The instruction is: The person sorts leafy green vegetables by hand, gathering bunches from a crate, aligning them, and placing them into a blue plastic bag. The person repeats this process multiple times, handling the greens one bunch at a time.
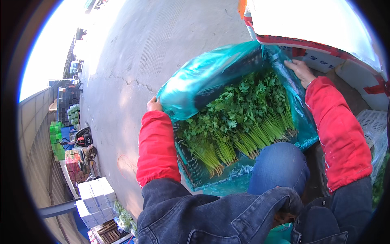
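A dark plastic crate (182,149) lined with a green plastic film liner (207,73) stands before me. Inside lie several bunches of leafy green herbs, cilantro or a similar leaf vegetable (240,113), their roots towards my knee. My left hand (154,104) grips the liner's edge at the crate's far left, the fingers partly hidden by the film. At the right side, my right hand (300,70) pinches the same liner's edge between thumb and fingers. The film bulges up along the far side, and its near flap hangs over the crate's near edge beside my knee.
White boxes with red tape (323,58) stand at the upper right, a white perforated crate (373,120) at the right edge. Concrete floor (131,61) stretches beyond. Along the left are stacked white cartons (97,195), green crates (57,137) and a parked vehicle (83,137).
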A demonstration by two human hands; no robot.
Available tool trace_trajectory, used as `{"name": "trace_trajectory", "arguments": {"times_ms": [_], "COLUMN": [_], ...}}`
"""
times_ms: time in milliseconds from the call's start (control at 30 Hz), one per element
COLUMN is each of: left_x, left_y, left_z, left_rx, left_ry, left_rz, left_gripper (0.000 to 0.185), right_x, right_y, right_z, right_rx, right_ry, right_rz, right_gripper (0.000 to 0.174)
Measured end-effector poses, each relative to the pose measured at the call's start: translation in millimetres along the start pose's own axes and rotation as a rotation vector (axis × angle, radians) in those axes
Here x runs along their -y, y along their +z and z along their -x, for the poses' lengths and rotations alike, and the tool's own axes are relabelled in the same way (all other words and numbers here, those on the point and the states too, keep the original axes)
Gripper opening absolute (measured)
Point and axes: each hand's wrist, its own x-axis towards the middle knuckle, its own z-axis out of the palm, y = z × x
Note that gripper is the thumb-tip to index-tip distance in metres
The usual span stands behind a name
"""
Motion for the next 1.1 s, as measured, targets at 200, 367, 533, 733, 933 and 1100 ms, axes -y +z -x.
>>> {"name": "trace_trajectory", "arguments": {"times_ms": [200,367,533,733,933,1100], "left_x": [42.6,15.6,11.1,-179.0,-191.8,-185.3], "left_y": [32.6,47.6,22.3,-7.7,100.4,86.8], "left_z": [-36.6,-16.0,-11.6,87.7,189.0,85.6], "left_rx": [0.192,0.411,0.546,0.385,0.022,0.282], "left_ry": [-0.173,-0.132,-0.042,0.424,1.098,0.559], "left_rz": [0.084,-0.334,0.108,0.806,-0.575,0.13], "left_gripper": [0.026,0.026,0.029,0.077,0.087,0.032], "right_x": [-3.1,-17.0,12.0,53.6,42.8,17.3], "right_y": [12.1,-14.1,7.1,19.1,34.4,7.1], "right_z": [-14.2,-20.7,-30.8,-35.0,-59.4,-76.3], "right_rx": [-0.214,-0.217,-0.083,0.007,-0.323,-0.44], "right_ry": [-0.15,-0.021,-0.04,-0.19,-0.402,-0.52], "right_rz": [0.261,0.541,-0.075,-0.153,-0.049,0.281], "right_gripper": [0.029,0.033,0.049,0.038,0.03,0.028]}}
